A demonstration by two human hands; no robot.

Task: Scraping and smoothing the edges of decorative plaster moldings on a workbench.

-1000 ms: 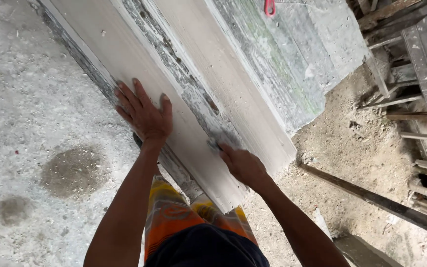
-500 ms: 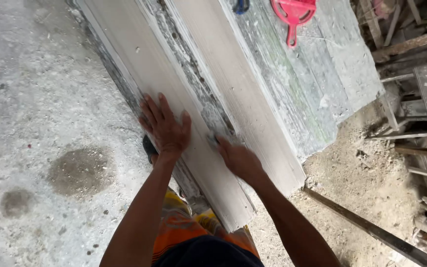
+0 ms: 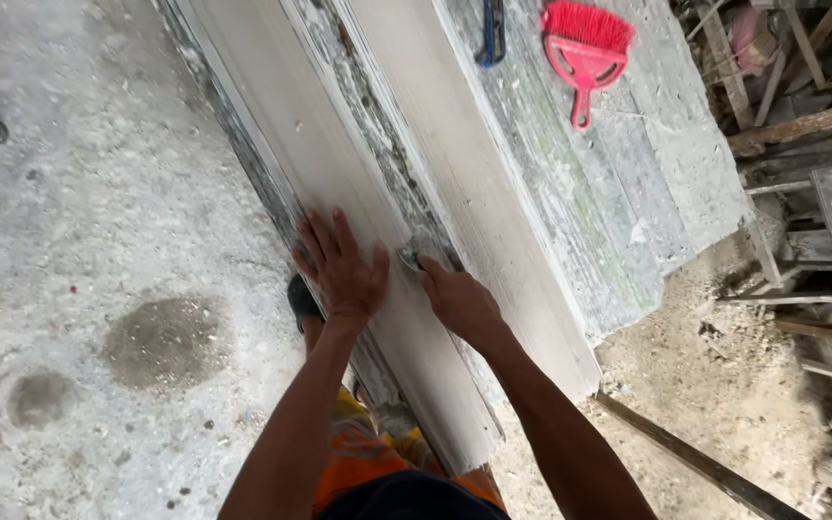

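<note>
Both hands have slid up the white moulding: my left hand lies flat, fingers spread, my right hand pinches a small scraper. Beyond the moulding, a red brush rests on the workbench; concrete floor left.

Both bare forearms reach up from the bottom edge, converging toward mid-frame. Left hand: palm down, flat, fingers extended and slightly spread, pointing up-left, thumb splayed out to the right. Wrist straight, forearm runs down to the lower left. Right hand: knuckles up, fingers curled under and pointing up-left, possibly pinching something small at the fingertips, too hidden to tell. Wrist slightly bent, forearm angles down to the lower right. The two hands sit just beside each other, thumb of the left nearly meeting the right's fingertips.
</note>
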